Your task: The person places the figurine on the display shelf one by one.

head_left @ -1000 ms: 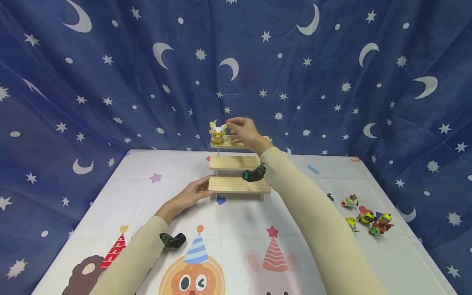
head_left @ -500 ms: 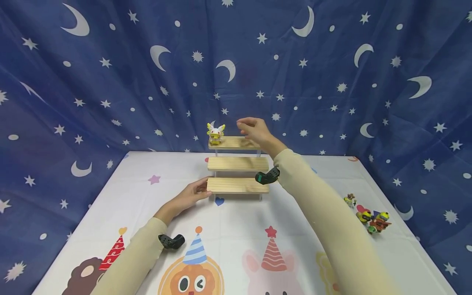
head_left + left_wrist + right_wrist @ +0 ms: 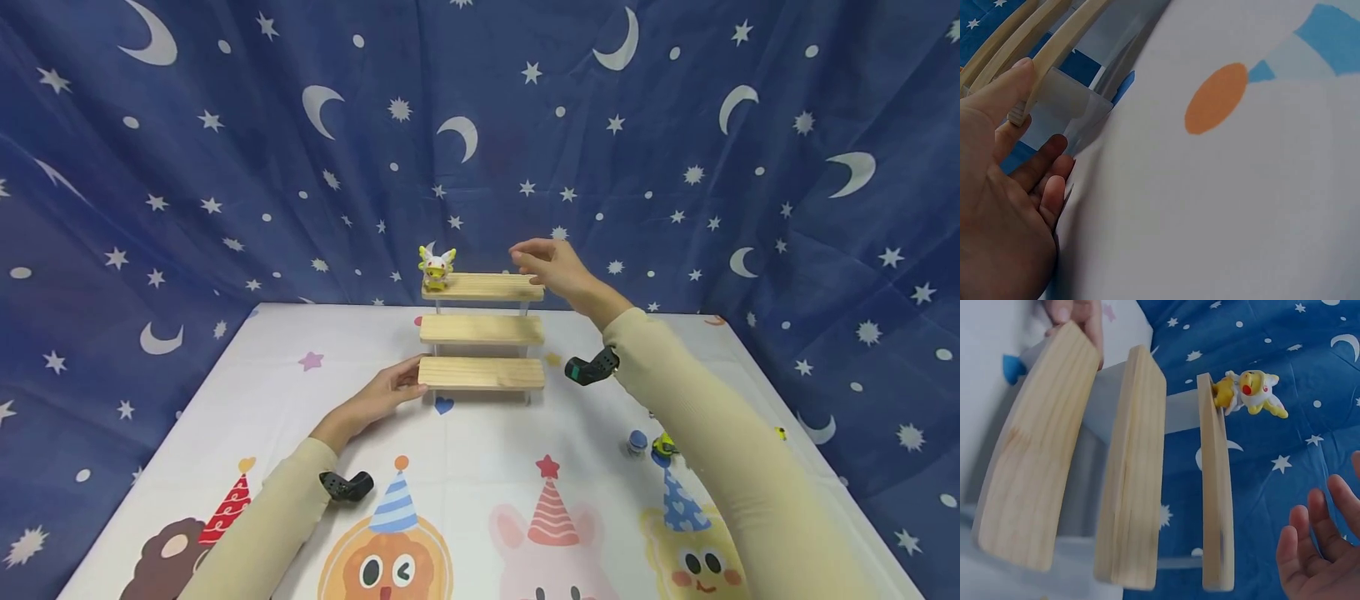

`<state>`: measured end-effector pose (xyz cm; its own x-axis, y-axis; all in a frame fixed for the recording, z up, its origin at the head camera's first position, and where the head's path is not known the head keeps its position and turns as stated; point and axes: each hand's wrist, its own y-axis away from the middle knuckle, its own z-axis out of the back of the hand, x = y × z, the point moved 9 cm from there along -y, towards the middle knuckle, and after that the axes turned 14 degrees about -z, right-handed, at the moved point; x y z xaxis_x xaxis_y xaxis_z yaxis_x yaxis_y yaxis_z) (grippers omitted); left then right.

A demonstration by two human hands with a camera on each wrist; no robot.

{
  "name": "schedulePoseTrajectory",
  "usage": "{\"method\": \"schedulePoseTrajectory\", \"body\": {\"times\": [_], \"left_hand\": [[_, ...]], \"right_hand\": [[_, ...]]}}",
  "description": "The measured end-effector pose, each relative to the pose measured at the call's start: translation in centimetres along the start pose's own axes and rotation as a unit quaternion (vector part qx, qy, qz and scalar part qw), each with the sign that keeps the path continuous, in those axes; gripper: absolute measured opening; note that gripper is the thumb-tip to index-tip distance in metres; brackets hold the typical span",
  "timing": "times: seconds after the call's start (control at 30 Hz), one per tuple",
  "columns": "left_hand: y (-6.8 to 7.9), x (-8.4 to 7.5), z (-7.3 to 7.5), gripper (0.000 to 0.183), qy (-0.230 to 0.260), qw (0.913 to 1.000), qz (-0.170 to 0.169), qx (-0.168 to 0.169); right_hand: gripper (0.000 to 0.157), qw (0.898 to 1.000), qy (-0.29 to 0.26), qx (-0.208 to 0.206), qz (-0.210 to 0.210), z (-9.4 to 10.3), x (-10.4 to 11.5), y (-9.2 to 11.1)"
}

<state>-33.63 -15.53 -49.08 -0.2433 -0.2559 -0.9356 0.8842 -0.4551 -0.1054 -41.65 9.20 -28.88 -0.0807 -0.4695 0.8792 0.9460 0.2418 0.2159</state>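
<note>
A three-tier wooden display stand (image 3: pixel 481 375) with clear supports stands on the table. On the left end of its top board sits a small yellow and white figurine (image 3: pixel 436 271) with large ears, upright; the right wrist view shows the figurine (image 3: pixel 1250 390) too. My left hand (image 3: pixel 378 398) grips the left end of the lowest board, thumb on top and index finger beneath, as the left hand (image 3: pixel 1016 162) shows in its wrist view. Over the top board's right end, my right hand (image 3: pixel 557 265) is raised with loosely bent fingers, holding nothing. Its fingers (image 3: pixel 1321 525) are apart from the figurine.
Right of the stand are a small blue-topped object (image 3: pixel 637 442) and a yellow figurine (image 3: pixel 664 445), partly behind my right sleeve (image 3: pixel 720 425). A tiny yellow piece (image 3: pixel 781 433) shows beyond the sleeve. A starry blue curtain (image 3: pixel 360 208) hangs behind the white tablecloth (image 3: pixel 465 467).
My right hand has moved right, away from the figurine on the top board. The sleeve now covers most of the figurines at the right. My left hand keeps its grip on the stand.
</note>
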Motion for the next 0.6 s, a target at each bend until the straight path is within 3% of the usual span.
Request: {"method": "schedulePoseTrajectory", "body": {"times": [0.23,0.6], "left_hand": [[-0.2,0.0,0.1,0.076,0.001,1.0000,-0.003,0.001],[0.0,0.0,-0.2,0.075,0.001,1.0000,0.003,0.003]], "right_hand": [[0.039,0.998,0.059,-0.014,-0.008,1.7,-1.0,1.5],[0.044,0.994,0.108,0.009,-0.022,3.8,-4.7,3.6]]}}
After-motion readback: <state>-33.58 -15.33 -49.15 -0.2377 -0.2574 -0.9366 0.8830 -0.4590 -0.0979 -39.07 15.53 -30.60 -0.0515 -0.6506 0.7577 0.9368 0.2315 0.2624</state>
